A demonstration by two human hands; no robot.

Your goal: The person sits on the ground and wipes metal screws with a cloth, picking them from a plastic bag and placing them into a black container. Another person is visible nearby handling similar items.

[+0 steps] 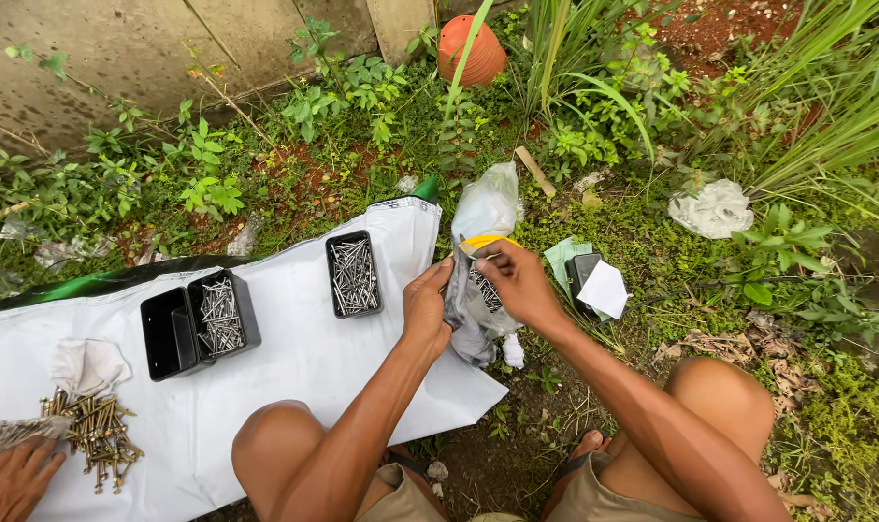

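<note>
My left hand [426,306] and my right hand [515,282] both grip a clear plastic bag [486,208] that holds grey nails and has a yellow band near its neck. The bag hangs between my hands above the right edge of a white sheet [294,387] spread on the ground. My fingers pinch the bag's crumpled middle, where the nails show through the plastic. I squat with both knees in view below.
On the sheet stand a black tray of nails [353,275], a black two-part box [200,322] with nails in one half, and a pile of brass screws [99,433]. Another person's hand [14,476] rests at bottom left. Right: a black box with paper [594,282], weeds, an orange pot [470,48].
</note>
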